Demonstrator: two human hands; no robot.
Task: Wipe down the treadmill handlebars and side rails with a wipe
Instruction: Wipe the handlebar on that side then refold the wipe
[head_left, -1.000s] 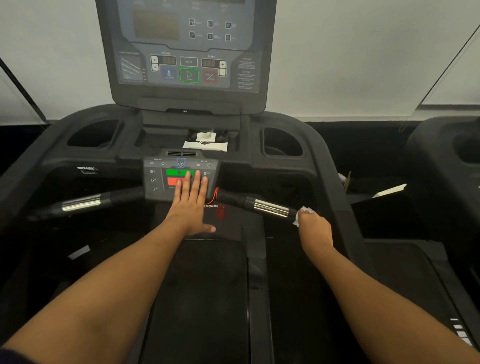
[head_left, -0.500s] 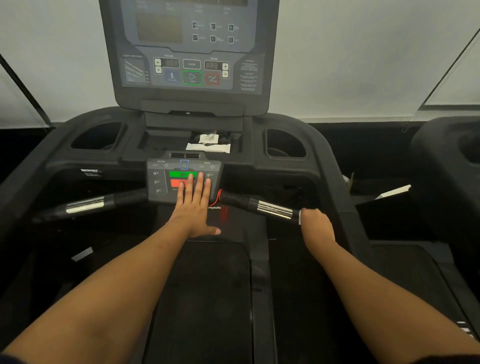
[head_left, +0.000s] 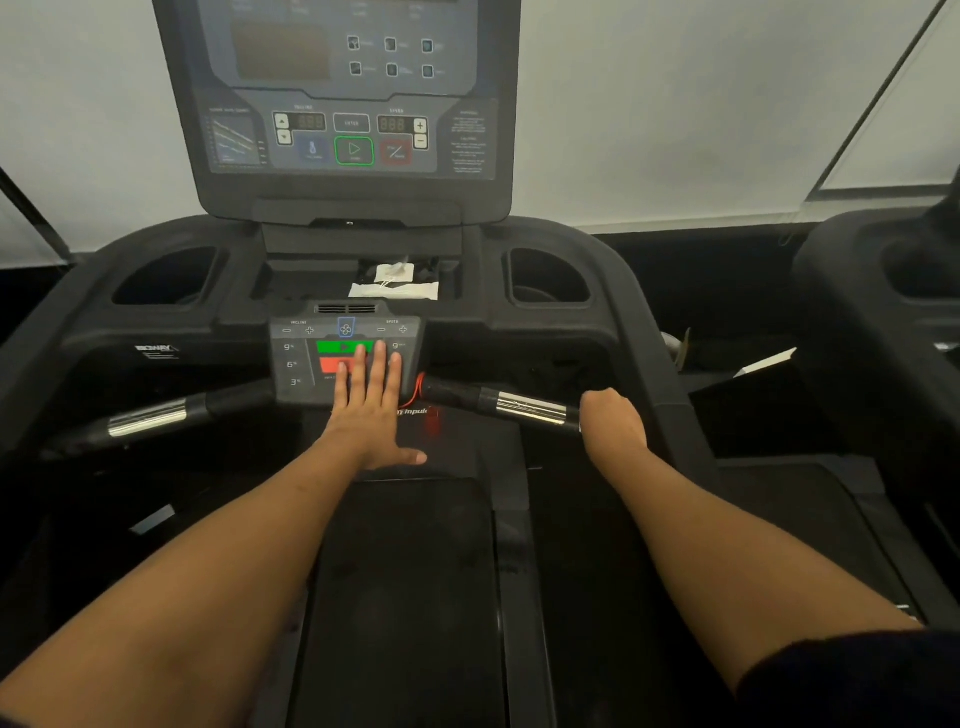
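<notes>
The left hand (head_left: 371, 410) lies flat, fingers (head_left: 378, 364) spread, on the grey quick-key panel (head_left: 298, 364) reading "INCLINE", "SPEED", 9, 6, 3. The right hand (head_left: 613, 423) curls closed around the right black-and-chrome handlebar (head_left: 511, 405); the wipe is probably hidden inside it.

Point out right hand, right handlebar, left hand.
right hand (head_left: 615, 418), head view, back of the hand
right handlebar (head_left: 530, 406), head view, chrome sensor section
left hand (head_left: 371, 415), head view, back of the hand
</notes>
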